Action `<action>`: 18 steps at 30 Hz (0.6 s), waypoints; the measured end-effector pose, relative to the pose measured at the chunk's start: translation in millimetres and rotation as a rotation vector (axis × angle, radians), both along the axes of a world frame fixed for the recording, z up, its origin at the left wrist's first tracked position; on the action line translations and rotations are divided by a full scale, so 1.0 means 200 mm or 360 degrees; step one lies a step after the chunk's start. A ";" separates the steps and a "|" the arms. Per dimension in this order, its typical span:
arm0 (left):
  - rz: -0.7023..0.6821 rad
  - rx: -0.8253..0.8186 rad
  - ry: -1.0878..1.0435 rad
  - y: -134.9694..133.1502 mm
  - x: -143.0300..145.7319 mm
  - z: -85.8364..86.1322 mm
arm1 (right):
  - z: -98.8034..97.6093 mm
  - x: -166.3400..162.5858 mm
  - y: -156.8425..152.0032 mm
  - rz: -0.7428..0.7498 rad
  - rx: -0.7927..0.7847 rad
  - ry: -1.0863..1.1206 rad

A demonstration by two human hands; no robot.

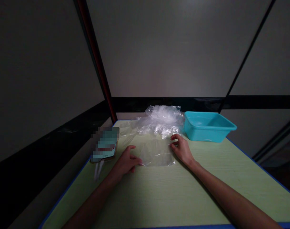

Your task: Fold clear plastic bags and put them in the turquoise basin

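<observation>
A flat clear plastic bag (pixel 158 156) lies on the table in front of me, between my two hands. My left hand (pixel 128 161) is at its lower left corner, fingertips touching the plastic there, thumb held apart from the fingers. Beside the bag's right edge is my right hand (pixel 182 149), fingers loosely curved and apart, with nothing visible held in it. Whether its fingertips touch the film, I cannot tell. Behind the flat bag rises a crumpled pile of clear plastic bags (pixel 162 119).
A turquoise plastic basin (pixel 208 135) stands at the back right of the pale green, blue-edged table (pixel 154 197). At the left edge lies a partly pixelated flat object (pixel 105 148) with white strips (pixel 98 170) by it. Panelled walls (pixel 168 57) close in the back and left.
</observation>
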State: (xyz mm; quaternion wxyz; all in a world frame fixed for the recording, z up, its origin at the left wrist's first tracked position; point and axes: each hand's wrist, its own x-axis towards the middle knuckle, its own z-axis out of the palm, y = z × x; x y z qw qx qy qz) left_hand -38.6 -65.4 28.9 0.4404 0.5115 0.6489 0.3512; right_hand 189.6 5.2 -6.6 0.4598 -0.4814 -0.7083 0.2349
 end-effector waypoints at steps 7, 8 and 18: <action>0.0025 -0.0017 -0.0052 -0.03 0.01 0.02 | -0.01 0.00 0.00 -0.0011 0.0030 -0.0048; 0.0036 -0.0022 -0.0060 -0.03 0.00 0.03 | -0.01 0.00 0.00 -0.0015 0.0036 -0.0060; 0.0127 0.0010 -0.0040 -0.02 0.00 0.01 | 0.06 0.00 -0.07 0.0028 0.0194 -0.0311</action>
